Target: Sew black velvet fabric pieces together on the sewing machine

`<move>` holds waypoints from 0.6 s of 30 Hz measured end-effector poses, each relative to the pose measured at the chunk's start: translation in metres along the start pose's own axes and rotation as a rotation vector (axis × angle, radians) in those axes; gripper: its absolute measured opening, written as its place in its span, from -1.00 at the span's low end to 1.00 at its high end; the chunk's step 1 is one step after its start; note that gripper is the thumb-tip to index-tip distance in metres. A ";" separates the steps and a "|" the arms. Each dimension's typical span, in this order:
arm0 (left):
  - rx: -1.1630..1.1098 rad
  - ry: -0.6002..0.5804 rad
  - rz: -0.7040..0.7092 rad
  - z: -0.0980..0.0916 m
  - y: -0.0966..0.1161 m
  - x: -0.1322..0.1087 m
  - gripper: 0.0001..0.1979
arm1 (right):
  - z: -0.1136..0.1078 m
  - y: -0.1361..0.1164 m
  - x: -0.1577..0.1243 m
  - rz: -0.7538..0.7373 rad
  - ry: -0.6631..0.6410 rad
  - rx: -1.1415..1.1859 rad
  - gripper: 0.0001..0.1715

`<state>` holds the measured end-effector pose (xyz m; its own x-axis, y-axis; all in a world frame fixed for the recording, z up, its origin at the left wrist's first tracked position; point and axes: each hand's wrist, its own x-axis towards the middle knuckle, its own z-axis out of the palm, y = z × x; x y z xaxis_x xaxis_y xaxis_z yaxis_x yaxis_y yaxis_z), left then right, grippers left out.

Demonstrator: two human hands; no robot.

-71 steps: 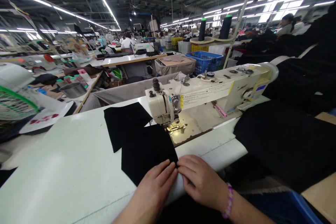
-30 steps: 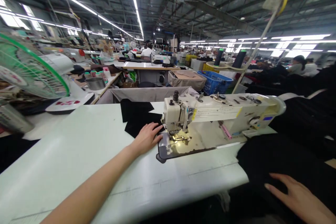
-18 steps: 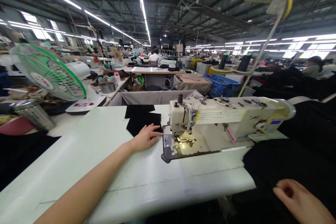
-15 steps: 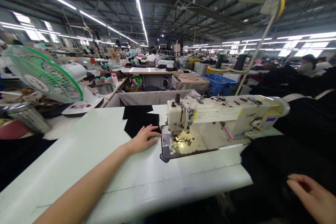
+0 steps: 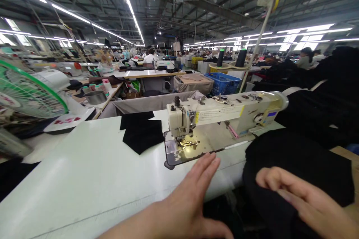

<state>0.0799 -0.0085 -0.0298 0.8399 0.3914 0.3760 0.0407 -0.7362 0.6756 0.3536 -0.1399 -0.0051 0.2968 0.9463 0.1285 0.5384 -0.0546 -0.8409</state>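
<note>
My left hand (image 5: 193, 194) hangs over the table's front edge with its fingers stretched out, holding nothing. Behind its fingertips stands a cream sewing machine (image 5: 218, 114), its lamp lighting the metal needle plate. On the right, my right hand (image 5: 305, 198) pinches a large piece of black fabric (image 5: 303, 153) between thumb and fingers. The fabric drapes from the table's right end toward me. Two small black fabric pieces (image 5: 143, 134) lie flat on the table, left of the needle, with nobody touching them.
The pale tabletop (image 5: 84, 171) spreads to the left. A green-rimmed fan (image 5: 30, 89) and a metal bowl (image 5: 96, 97) stand at the left. Behind the machine are a blue basket (image 5: 223, 84), black thread cones (image 5: 241, 58) and a thread stand pole (image 5: 259, 37).
My left hand has left the small black pieces and come right and toward me. My right hand has moved left, bringing the large black fabric up into view. The camera has turned right.
</note>
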 end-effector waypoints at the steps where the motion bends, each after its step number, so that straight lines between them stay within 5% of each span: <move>1: -0.094 -0.042 0.005 0.011 0.008 0.001 0.27 | 0.018 -0.019 0.001 0.058 -0.136 0.179 -0.61; 3: -0.292 -0.039 -0.014 0.029 0.018 0.001 0.29 | 0.047 -0.049 0.006 0.111 -0.245 0.444 -0.63; 5: -0.451 0.112 -0.128 0.038 0.023 0.000 0.16 | 0.067 -0.065 0.015 0.148 -0.211 0.604 -0.62; 8: -0.518 0.428 -0.364 0.027 0.024 0.002 -0.17 | 0.087 -0.074 0.029 0.157 -0.140 0.764 -0.61; 10: -0.515 0.539 -0.465 0.008 0.023 0.006 -0.37 | 0.097 -0.078 0.034 0.100 -0.141 0.845 -0.54; 14: -0.471 0.583 -0.522 -0.025 0.019 0.011 -0.52 | 0.113 -0.086 0.036 -0.050 -0.183 0.727 -0.36; 18: -0.444 0.556 -0.482 -0.026 0.017 0.001 -0.39 | 0.125 -0.090 0.035 -0.084 -0.114 0.577 -0.52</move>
<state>0.0669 -0.0061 -0.0016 0.3936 0.9049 0.1617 0.0121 -0.1810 0.9834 0.2169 -0.0620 0.0092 0.1677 0.9699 0.1764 0.0315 0.1736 -0.9843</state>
